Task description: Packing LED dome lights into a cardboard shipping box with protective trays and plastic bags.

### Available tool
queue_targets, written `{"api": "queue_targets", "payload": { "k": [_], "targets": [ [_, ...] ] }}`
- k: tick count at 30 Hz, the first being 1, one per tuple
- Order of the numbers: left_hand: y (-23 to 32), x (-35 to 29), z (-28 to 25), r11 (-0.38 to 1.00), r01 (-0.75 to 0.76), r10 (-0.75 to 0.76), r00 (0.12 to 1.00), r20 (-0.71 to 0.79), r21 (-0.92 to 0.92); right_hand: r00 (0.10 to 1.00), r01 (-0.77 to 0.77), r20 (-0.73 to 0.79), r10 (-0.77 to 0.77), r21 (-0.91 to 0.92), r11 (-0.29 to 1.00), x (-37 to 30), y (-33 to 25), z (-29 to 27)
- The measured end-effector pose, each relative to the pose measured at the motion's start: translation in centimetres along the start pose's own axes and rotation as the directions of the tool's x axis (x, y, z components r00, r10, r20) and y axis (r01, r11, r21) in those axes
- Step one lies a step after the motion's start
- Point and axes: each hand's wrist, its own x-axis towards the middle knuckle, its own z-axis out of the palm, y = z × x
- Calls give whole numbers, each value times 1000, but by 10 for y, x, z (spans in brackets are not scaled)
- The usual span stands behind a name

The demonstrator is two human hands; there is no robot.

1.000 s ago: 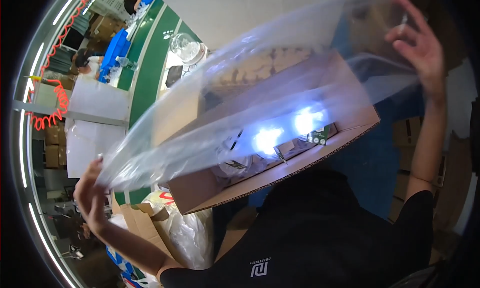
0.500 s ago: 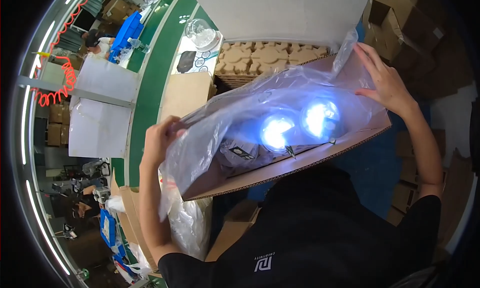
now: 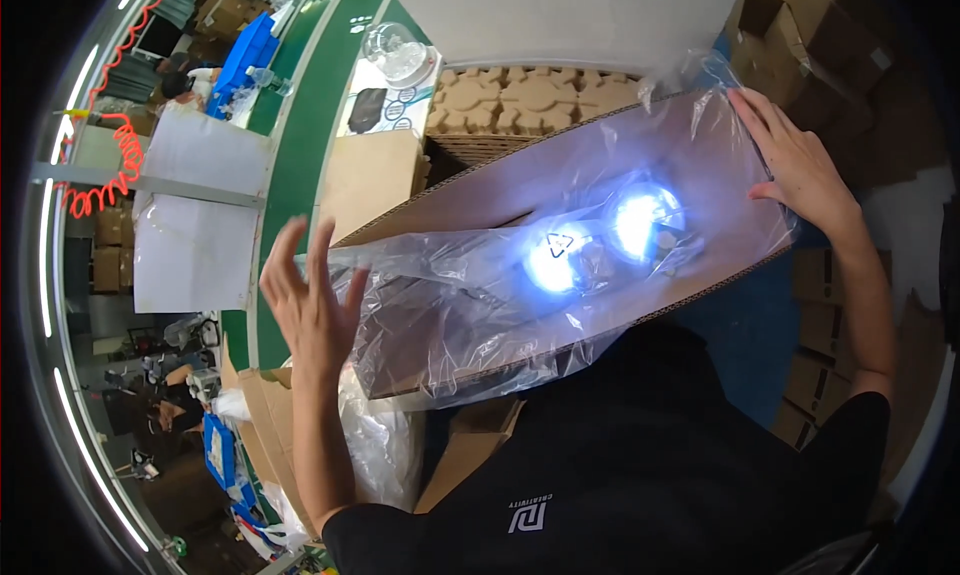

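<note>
A long open cardboard box (image 3: 470,180) is tilted in front of me, lined with a clear plastic bag (image 3: 430,320). Two round clear lamps (image 3: 645,220) shine bright white-blue inside it, under the film; their glare hides detail. At the box's left end, my left hand (image 3: 312,310) is raised with fingers spread, beside the film and holding nothing. My right hand (image 3: 800,175) grips the right end, its fingers and thumb on the rim where the film folds over.
Moulded cardboard trays (image 3: 540,105) are stacked behind the box. A clear glass dome (image 3: 398,57) stands on the green bench (image 3: 300,175) to the left. More cartons (image 3: 820,35) are piled at the right, and a co-worker (image 3: 185,87) sits at the far left.
My left hand has let go of the film and spread its fingers. The film now drapes over the near rim and lies across the lamps. My right hand has shifted slightly right.
</note>
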Motion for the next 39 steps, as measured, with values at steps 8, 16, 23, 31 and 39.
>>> {"api": "queue_targets", "payload": {
  "k": [8,16,23,31,39],
  "targets": [
    [39,-33,-14,876,73,219,821,528,-478,996,-35,-84,5,-354,935,-16,-32,-22],
    [48,-31,91,972,6,210,418,884,-234,841,429,381,-383,-40,902,43,-37,70],
    [40,-48,158,955,145,176,428,886,-259,656,355,723,-218,-41,934,78,-45,114],
    [29,-37,170,990,44,97,473,876,-133,587,390,808,54,-341,855,83,-28,168],
    [13,-69,194,987,-158,75,604,794,27,668,400,733,130,-500,768,81,-22,178]
  ]
}}
